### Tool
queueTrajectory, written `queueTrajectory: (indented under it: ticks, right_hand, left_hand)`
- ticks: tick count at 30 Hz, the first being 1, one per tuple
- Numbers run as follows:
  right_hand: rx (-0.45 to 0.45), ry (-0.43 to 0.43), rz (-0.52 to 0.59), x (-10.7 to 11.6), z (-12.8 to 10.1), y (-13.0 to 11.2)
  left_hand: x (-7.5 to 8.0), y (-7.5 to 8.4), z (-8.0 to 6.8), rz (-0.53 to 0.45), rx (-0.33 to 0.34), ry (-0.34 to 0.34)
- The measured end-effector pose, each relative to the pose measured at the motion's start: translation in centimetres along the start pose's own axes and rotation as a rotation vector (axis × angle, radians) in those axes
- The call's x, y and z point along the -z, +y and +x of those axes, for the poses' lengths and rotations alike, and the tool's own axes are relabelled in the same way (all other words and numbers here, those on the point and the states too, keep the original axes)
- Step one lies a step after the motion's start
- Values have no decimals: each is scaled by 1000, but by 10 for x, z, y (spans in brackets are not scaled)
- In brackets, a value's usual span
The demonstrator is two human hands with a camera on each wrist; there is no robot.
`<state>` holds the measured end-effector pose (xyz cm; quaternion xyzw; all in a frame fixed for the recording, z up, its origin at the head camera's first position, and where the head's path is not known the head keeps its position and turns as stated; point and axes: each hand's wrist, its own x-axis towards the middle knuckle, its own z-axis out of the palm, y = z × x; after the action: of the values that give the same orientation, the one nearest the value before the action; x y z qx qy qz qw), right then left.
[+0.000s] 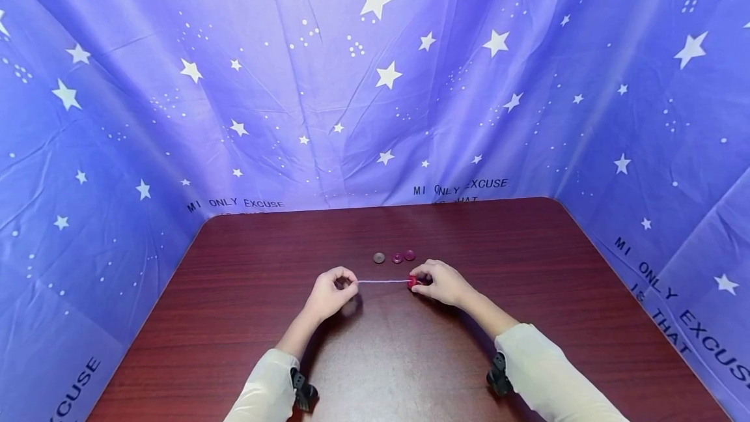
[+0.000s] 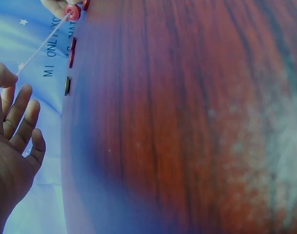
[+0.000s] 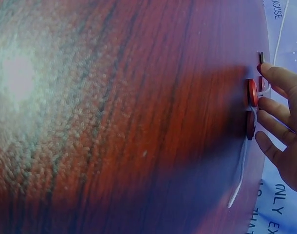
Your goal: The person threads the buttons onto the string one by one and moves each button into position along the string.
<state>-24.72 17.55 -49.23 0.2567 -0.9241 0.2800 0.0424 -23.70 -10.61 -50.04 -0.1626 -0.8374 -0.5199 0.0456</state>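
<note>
While the fingers (image 1: pixel 346 277) of the left hand (image 1: pixel 329 293) pinch one end of a pale thread (image 1: pixel 383 281), the right hand (image 1: pixel 443 282) grips a red button (image 1: pixel 413 282) at the other end, and the thread runs taut and level between the two, just above the dark wooden surface (image 1: pixel 246 318). The left wrist view shows the same thread slanting up from the thumb side of that hand to the red button (image 2: pixel 72 12), with the other left fingers (image 2: pixel 21 114) spread loosely away from the pinch. Seen from the right wrist, the right fingers (image 3: pixel 277 78) curl against the edge of the button (image 3: pixel 252 92); whether the thread already passes through a hole there cannot be told.

Just beyond the hands, three more buttons lie flat in a short row: a grey-brown button (image 1: pixel 379 257) on the left, a maroon button (image 1: pixel 397 257) in the middle and a second maroon button (image 1: pixel 409 254) touching or nearly touching it. A star-printed blue cloth (image 1: pixel 375 83) walls the surface on three sides.

Judged from this, the step goes best with the thread kept straight and lightly tensioned, the pinch staying close to its end, and the button held steady by its rim so its holes stay clear of the fingertips.
</note>
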Motion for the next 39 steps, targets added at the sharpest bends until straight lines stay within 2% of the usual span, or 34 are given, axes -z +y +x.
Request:
queueTrajectory:
  ticks: [9,20,39]
  right_hand:
    - [26,-8,-55,-2,0,-1]
    - [68,-11,-138,-2,1,0]
    - [1,-18,-90,6,2,1]
  left_hand:
    - [-2,1,-1,-31,1,-2]
    - [-2,3,-1,-1,-9,3]
    - [-6,3,3,22,-10,-4]
